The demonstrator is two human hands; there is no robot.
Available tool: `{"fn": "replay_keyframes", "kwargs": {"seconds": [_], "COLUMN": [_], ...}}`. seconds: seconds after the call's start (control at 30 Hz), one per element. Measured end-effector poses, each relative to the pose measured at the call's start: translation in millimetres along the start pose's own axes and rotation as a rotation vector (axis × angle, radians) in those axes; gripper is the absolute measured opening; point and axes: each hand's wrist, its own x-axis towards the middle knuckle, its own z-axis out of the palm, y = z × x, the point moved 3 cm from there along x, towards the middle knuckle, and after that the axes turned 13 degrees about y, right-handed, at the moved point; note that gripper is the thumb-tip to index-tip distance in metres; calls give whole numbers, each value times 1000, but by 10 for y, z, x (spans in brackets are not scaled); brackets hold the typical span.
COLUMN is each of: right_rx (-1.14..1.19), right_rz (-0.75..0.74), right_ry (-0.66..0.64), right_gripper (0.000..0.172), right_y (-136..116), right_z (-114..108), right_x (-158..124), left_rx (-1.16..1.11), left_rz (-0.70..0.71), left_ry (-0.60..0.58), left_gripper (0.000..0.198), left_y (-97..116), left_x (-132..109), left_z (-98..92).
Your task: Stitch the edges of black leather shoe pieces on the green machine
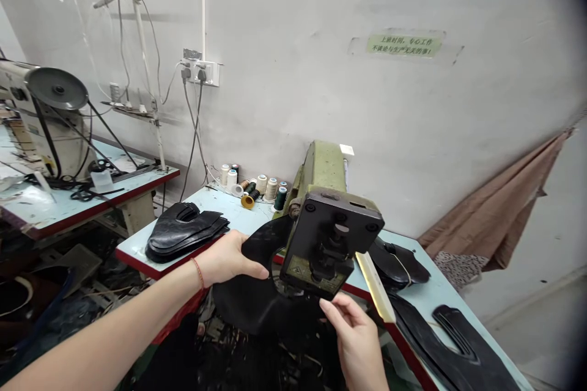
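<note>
A black leather shoe-upper piece [257, 299] curves under the black head of a green sewing machine [323, 174]. My left hand [229, 259] grips the piece's left edge, thumb on top, fingers closed round it. My right hand [355, 333] pinches the piece's lower right part just below the machine's black faceplate [330, 244]. A red string bracelet sits on my left wrist.
A stack of black leather pieces [186, 232] lies on the light-blue table [220, 208] at left. Thread spools [257, 186] stand by the wall. More black pieces [454, 336] lie at right. Another sewing machine [50, 116] stands on the far-left table.
</note>
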Motion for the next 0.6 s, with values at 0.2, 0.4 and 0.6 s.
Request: {"fn": "replay_keyframes", "kwargs": {"seconds": [0.2, 0.4, 0.6], "right_rx": [29, 50, -20], "right_rz": [-1, -46, -42], "right_ry": [25, 2, -75], "right_gripper": [36, 30, 35], "right_y": [153, 176, 209], "right_z": [96, 268, 482], "right_x": [-271, -468, -673], "left_rx": [-21, -54, -28], "left_rz": [-112, -136, -166], "left_ry": [-11, 15, -10], "left_gripper": [35, 29, 35], "left_y": [-64, -190, -326], "left_x": [55, -16, -78], "left_z": [-200, -407, -626]}}
